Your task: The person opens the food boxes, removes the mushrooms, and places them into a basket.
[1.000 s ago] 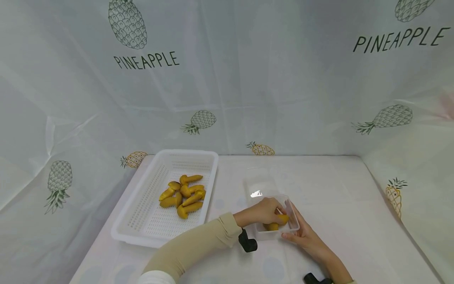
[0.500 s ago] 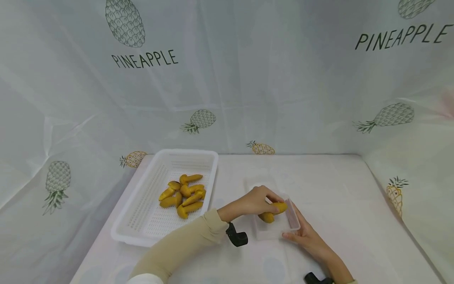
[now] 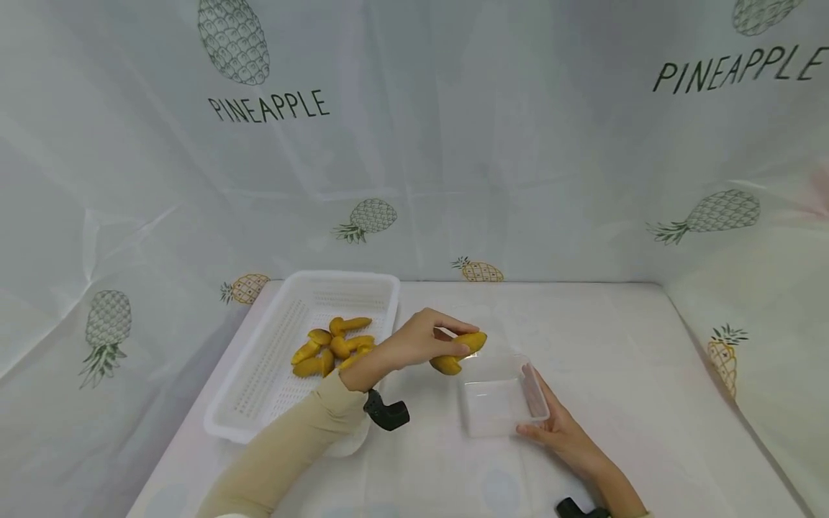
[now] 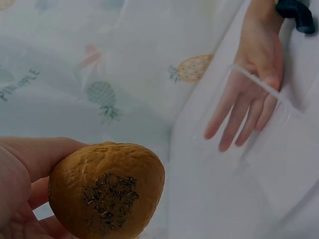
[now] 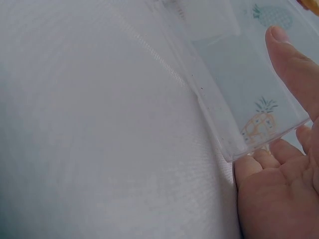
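Above the table, between the basket and the clear plastic box, my left hand point(image 3: 414, 342) pinches a yellow-brown mushroom point(image 3: 447, 365). In the left wrist view the mushroom's rounded cap point(image 4: 109, 189) faces the camera, with a dark speckled patch; its stem is hidden there. My right hand point(image 3: 566, 439) holds the right side of the clear plastic box point(image 3: 495, 403), thumb at the near corner and fingers along the outer wall. In the left wrist view those fingers point(image 4: 239, 117) show through the wall, lying fairly straight. The bare floor of the box shows.
A white perforated basket point(image 3: 223, 424) stands on the left of the table with several mushrooms point(image 3: 352, 324) in it; my left forearm point(image 3: 285, 439) covers part of it. A pineapple-print curtain point(image 3: 414, 144) surrounds the white table point(image 3: 602, 338) at the back and sides.
My left hand has lifted the mushroom out of the box and carried it up and left towards the basket. The right hand and the box have stayed in place.
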Action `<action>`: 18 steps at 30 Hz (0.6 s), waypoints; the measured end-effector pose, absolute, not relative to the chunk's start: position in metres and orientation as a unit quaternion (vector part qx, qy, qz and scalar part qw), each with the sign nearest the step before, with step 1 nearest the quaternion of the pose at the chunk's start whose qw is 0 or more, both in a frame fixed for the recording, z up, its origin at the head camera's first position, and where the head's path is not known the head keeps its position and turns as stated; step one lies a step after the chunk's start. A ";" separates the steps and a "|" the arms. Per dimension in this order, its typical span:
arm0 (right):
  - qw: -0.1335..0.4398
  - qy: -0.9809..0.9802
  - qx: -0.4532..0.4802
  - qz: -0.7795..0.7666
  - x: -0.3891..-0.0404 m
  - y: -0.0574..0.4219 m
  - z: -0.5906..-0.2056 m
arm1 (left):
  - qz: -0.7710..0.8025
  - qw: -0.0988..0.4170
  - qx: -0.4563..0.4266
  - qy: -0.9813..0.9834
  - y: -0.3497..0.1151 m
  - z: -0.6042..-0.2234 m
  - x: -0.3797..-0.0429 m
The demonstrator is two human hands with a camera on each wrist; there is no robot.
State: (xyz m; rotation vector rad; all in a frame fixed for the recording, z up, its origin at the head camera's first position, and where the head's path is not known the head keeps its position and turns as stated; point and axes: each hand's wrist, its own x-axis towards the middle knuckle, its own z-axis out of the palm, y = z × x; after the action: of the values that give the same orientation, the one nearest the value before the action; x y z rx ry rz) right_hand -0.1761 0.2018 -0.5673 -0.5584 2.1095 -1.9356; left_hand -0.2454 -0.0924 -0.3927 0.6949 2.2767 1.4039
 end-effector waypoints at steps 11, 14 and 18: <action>0.118 0.730 -0.182 -0.648 -0.176 0.203 -0.566 | 0.511 0.129 0.196 0.827 -0.161 -0.368 -0.246; 0.123 0.728 -0.177 -0.650 -0.176 0.203 -0.566 | 0.504 0.109 0.184 0.836 -0.181 -0.364 -0.244; 0.128 0.732 -0.169 -0.648 -0.175 0.202 -0.566 | 0.500 0.096 0.152 0.847 -0.206 -0.365 -0.244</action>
State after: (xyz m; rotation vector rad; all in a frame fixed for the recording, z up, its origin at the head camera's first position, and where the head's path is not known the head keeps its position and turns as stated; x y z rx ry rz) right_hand -0.1750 0.2018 -0.5658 -0.4923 2.1278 -1.8845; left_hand -0.2442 -0.2056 -0.3647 0.4493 2.5100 1.4820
